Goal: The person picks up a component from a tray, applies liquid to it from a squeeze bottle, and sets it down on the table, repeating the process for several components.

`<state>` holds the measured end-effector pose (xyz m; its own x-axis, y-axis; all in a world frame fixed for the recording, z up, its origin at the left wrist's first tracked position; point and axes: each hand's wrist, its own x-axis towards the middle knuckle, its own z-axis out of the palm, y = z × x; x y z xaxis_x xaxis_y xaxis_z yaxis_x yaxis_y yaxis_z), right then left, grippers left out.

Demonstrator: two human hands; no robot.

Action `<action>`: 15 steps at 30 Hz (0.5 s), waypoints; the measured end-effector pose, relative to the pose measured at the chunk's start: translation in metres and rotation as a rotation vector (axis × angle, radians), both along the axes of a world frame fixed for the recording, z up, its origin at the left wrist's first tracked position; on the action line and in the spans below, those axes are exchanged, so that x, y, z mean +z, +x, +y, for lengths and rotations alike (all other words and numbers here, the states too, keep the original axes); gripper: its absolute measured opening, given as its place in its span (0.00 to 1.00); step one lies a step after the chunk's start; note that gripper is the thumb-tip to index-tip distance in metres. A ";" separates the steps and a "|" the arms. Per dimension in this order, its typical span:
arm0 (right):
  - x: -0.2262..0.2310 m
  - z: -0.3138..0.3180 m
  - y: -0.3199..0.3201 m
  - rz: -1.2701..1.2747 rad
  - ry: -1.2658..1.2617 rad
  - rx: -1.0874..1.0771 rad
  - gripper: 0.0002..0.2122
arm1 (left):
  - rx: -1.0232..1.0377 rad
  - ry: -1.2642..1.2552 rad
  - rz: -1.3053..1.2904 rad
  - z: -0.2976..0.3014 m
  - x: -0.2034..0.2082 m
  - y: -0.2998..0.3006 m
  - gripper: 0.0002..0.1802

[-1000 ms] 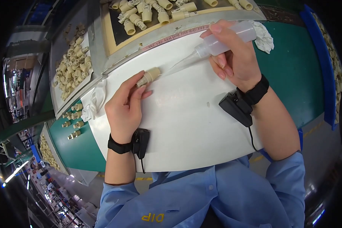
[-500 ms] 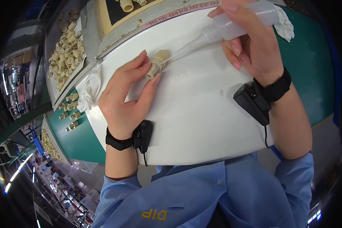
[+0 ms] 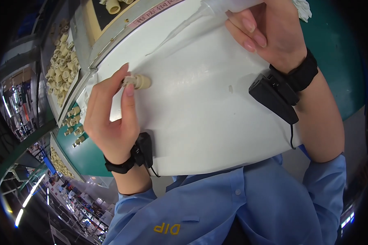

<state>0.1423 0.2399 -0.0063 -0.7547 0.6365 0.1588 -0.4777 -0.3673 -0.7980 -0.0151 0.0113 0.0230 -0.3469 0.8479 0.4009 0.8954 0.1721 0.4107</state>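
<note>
Between thumb and fingertips my left hand (image 3: 112, 112) pinches a small cream plastic fitting (image 3: 141, 82), its wide round end pointing right. It is held over the white work surface (image 3: 192, 122). My right hand (image 3: 270, 34) is wrapped round a translucent squeeze bottle (image 3: 229, 5) at the upper right. The bottle's long thin nozzle slants down to the left, its tip apart from the fitting and above it. Part of the bottle is cut off by the top edge of the picture. Both wrists wear black straps with small black boxes.
Many similar cream fittings (image 3: 63, 71) are heaped in a tray at the left. Several more fittings (image 3: 78, 141) stand on the green mat (image 3: 92, 159). A white cloth (image 3: 302, 10) lies at the upper right. A metal-edged frame (image 3: 110, 43) borders the far side.
My left hand has moved left and down with the fitting, which has turned to lie more level. The bottle has shifted up and left, and its nozzle has come away from the fitting.
</note>
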 end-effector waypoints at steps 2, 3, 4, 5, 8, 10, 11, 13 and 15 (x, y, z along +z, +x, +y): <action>-0.019 0.013 -0.009 0.397 0.267 0.085 0.17 | 0.006 0.001 -0.057 0.002 -0.008 0.000 0.10; -0.020 0.012 -0.013 0.397 0.260 0.087 0.17 | 0.031 0.007 -0.094 0.000 -0.007 -0.001 0.11; -0.020 0.011 -0.016 0.458 0.108 0.186 0.17 | 0.056 0.012 -0.131 -0.001 -0.004 -0.001 0.11; -0.020 0.009 -0.019 0.516 -0.045 0.285 0.17 | 0.060 0.007 -0.131 -0.003 -0.001 -0.001 0.11; -0.020 0.009 -0.018 0.551 -0.221 0.382 0.17 | -0.025 -0.120 -0.172 -0.006 0.006 -0.006 0.12; -0.019 0.009 -0.014 0.518 -0.272 0.387 0.17 | -0.038 -0.112 -0.223 -0.007 0.002 -0.007 0.12; -0.014 0.004 -0.011 0.520 -0.275 0.391 0.17 | -0.045 -0.104 -0.268 -0.008 -0.001 -0.009 0.11; 0.002 -0.012 0.007 0.057 -0.148 0.115 0.17 | -0.055 -0.097 -0.318 -0.008 -0.003 -0.010 0.11; 0.009 -0.010 0.014 -0.182 -0.084 -0.031 0.16 | -0.024 -0.098 -0.310 -0.006 -0.005 -0.008 0.10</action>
